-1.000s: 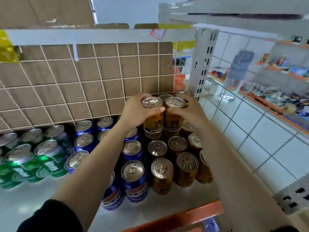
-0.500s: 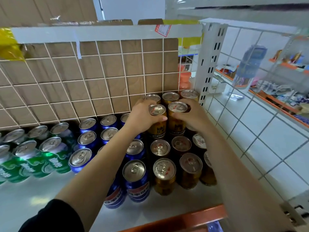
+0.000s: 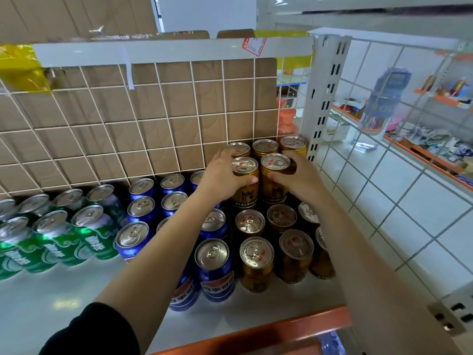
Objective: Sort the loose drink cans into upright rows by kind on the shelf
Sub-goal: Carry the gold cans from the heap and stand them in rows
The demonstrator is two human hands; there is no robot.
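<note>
An orange strip runs along the front edge of the white shelf. Just behind it, upright blue cola cans stand in rows near the middle. Upright gold cans fill the right side just beside them, and green cans stand in rows at the left side. Further in, the left hand grasps the first gold can, with the thumb across its front. The right hand grasps the second gold can in the same way. These two cans are upright, side by side, just before three back gold cans at the back right corner. Whether their bottoms rest on the shelf, I cannot tell. Along the back edge stands a white wire grid, with brown cardboard behind it.
</note>
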